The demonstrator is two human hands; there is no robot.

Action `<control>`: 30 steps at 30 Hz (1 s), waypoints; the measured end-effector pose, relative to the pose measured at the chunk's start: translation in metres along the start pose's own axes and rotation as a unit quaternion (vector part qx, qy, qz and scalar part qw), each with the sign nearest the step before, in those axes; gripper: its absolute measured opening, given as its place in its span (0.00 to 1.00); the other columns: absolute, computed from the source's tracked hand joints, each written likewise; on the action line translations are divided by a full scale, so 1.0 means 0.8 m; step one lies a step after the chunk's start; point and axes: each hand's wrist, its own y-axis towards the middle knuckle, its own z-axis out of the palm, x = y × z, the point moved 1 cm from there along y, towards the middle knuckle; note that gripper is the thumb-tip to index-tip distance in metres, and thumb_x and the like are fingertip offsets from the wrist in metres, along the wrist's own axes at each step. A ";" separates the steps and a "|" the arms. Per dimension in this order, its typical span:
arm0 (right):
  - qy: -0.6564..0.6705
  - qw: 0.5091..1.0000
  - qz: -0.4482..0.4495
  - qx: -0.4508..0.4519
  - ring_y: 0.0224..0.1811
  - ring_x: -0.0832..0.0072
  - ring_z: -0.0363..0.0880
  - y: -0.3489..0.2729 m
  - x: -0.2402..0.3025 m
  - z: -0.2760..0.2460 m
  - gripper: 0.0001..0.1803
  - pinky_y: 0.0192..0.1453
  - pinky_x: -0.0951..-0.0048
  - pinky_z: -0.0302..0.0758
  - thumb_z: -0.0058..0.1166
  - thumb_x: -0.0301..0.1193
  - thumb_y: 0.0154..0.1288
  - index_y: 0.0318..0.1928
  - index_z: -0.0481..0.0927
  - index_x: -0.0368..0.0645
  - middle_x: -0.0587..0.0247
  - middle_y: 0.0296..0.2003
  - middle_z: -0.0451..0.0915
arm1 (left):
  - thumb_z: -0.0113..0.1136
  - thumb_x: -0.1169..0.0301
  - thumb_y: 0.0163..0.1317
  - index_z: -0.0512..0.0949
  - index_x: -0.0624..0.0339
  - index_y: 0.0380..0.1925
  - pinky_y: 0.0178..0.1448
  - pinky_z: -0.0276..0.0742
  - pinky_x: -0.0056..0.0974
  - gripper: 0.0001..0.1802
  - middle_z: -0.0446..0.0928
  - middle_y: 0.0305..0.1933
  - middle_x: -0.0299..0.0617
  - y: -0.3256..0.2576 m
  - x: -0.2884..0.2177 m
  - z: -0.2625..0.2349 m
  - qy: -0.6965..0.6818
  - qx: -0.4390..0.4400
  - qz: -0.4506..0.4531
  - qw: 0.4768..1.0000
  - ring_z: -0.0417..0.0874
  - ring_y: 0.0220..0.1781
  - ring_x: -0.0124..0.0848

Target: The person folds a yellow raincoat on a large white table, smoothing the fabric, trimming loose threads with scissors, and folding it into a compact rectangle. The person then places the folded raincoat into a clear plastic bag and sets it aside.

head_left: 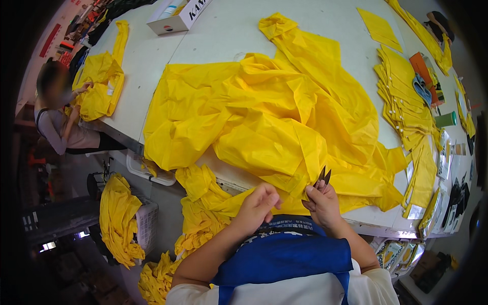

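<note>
A large yellow garment (264,107) of thin, smooth cloth lies crumpled over the table in front of me. At its near edge my right hand (325,204) is closed round small dark thread snips (324,177), blades pointing up and away from me. The thumb and fingertips of that hand meet the cloth's edge; whether they also pinch it I cannot tell. To the left, my left hand (258,206) hovers close to the near edge with curled fingers, thumb against them. Anything between those fingers is too small or hidden to make out.
Stacked yellow pieces (401,96) lie at the right, near a green cup (446,119). A white box (178,18) stands at the far side. Yellow cloth fills a basket (147,223) below left. A co-worker (56,112) handles a yellow garment at the left.
</note>
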 end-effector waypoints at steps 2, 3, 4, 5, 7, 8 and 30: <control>-0.109 0.994 -0.001 0.018 0.18 0.87 0.57 -0.001 0.004 -0.001 0.03 0.22 0.83 0.55 0.51 0.24 0.64 0.34 0.71 0.45 0.76 0.21 0.65 | 0.51 0.73 0.67 0.63 0.56 0.43 0.36 0.72 0.27 0.09 0.71 0.40 0.39 0.010 0.001 0.016 -0.162 -0.045 0.004 0.986 0.74 0.36 0.25; -0.201 0.979 -0.004 0.019 0.20 0.87 0.57 -0.003 0.010 0.003 0.03 0.23 0.83 0.55 0.52 0.24 0.64 0.34 0.71 0.44 0.77 0.21 0.64 | 0.52 0.74 0.66 0.62 0.57 0.43 0.39 0.73 0.27 0.11 0.71 0.41 0.40 0.013 0.002 0.022 -0.242 -0.066 0.005 0.968 0.74 0.37 0.25; -0.291 0.956 -0.007 0.019 0.22 0.88 0.57 -0.004 0.015 0.005 0.04 0.25 0.84 0.56 0.53 0.25 0.64 0.34 0.71 0.42 0.77 0.21 0.63 | 0.53 0.75 0.64 0.61 0.56 0.44 0.41 0.73 0.28 0.13 0.71 0.42 0.40 0.017 0.007 0.022 -0.250 -0.087 0.028 0.964 0.74 0.38 0.25; -0.341 0.938 -0.062 -0.010 0.22 0.88 0.57 -0.005 0.020 0.005 0.06 0.25 0.84 0.56 0.54 0.25 0.63 0.35 0.71 0.40 0.76 0.21 0.64 | 0.54 0.77 0.63 0.60 0.56 0.44 0.43 0.74 0.29 0.14 0.70 0.43 0.40 0.022 0.015 0.019 -0.258 -0.109 0.051 0.959 0.75 0.39 0.26; -0.432 0.883 -0.170 -0.068 0.23 0.88 0.57 -0.007 0.030 0.003 0.10 0.26 0.85 0.56 0.57 0.26 0.60 0.38 0.70 0.37 0.75 0.22 0.64 | 0.55 0.80 0.61 0.60 0.56 0.45 0.45 0.74 0.30 0.17 0.70 0.44 0.40 0.023 0.025 0.019 -0.232 -0.136 0.105 0.957 0.75 0.41 0.26; -0.417 0.888 -0.179 -0.076 0.23 0.85 0.61 -0.011 0.042 0.006 0.16 0.27 0.82 0.61 0.61 0.28 0.56 0.42 0.69 0.37 0.71 0.24 0.67 | 0.56 0.81 0.60 0.60 0.56 0.45 0.45 0.74 0.29 0.18 0.70 0.44 0.39 0.021 0.029 0.021 -0.198 -0.141 0.137 0.960 0.75 0.42 0.26; -0.680 0.622 -0.267 0.281 0.34 0.62 0.77 0.042 0.118 0.063 0.11 0.36 0.64 0.73 0.63 0.33 0.51 0.33 0.77 0.45 0.62 0.31 0.77 | 0.57 0.88 0.55 0.62 0.61 0.49 0.47 0.72 0.27 0.24 0.70 0.42 0.42 0.006 0.023 0.030 0.025 -0.165 0.245 0.955 0.75 0.43 0.25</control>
